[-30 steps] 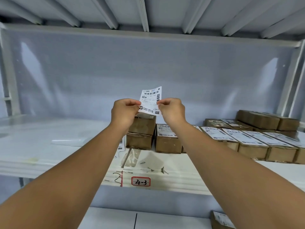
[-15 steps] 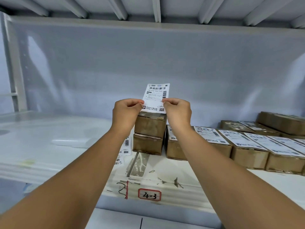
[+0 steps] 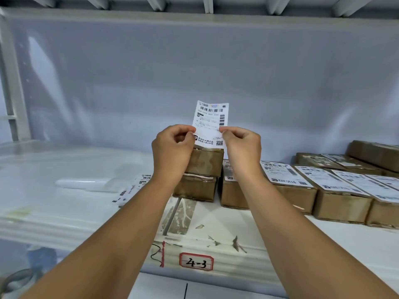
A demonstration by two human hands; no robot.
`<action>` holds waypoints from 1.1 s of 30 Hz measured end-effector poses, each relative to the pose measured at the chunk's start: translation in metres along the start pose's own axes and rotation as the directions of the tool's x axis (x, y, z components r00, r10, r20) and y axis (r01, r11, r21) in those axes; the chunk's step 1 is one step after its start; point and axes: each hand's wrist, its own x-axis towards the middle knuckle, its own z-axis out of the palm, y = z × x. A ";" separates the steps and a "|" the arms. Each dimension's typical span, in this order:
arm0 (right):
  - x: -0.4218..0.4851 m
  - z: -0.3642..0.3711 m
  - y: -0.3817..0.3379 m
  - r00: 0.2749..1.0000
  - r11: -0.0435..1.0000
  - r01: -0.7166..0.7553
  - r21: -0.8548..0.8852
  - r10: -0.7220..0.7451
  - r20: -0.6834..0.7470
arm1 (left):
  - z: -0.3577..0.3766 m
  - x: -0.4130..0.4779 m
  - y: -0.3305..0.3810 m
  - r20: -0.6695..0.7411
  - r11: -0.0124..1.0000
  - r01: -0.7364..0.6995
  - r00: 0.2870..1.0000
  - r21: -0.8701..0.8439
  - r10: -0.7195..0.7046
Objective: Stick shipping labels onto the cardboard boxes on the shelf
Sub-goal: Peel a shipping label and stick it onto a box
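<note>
both hands pinch a white printed shipping label [image 3: 210, 117], left hand [image 3: 172, 147] and right hand [image 3: 241, 147] at its side edges, above two stacked brown cardboard boxes [image 3: 203, 165] on the white shelf [image 3: 64, 212]. it has turned from tilted to upright; its backing is perhaps peeling, so sticking looks near.

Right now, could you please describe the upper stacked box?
On the white shelf tagged 4-3, follow the cardboard boxes to their left end. The upper box sits atop another, behind the held shipping label; its right-hand neighbours lie single, labelled.
</note>
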 end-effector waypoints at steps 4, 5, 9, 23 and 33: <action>0.000 0.000 -0.002 1.000 0.999 0.011 -0.045 -0.010 0.012 | -0.003 0.001 -0.003 0.006 0.998 -0.037 0.999 0.055 0.037; 0.000 0.000 -0.002 1.000 0.999 0.008 -0.039 -0.008 0.015 | -0.004 0.001 -0.004 0.006 0.998 -0.032 0.999 0.049 0.031; 0.000 -0.001 -0.002 0.999 1.000 -0.019 0.022 0.018 0.046 | -0.005 0.001 -0.004 0.006 1.000 0.014 1.000 -0.003 -0.014; -0.001 -0.001 0.001 0.997 0.998 -0.058 0.031 0.056 0.060 | -0.008 -0.003 -0.004 0.007 0.994 -0.044 0.999 0.102 0.044; -0.006 -0.002 -0.004 0.997 0.998 -0.015 -0.068 0.020 0.073 | -0.007 -0.004 -0.009 0.006 0.957 -0.180 0.983 0.225 0.184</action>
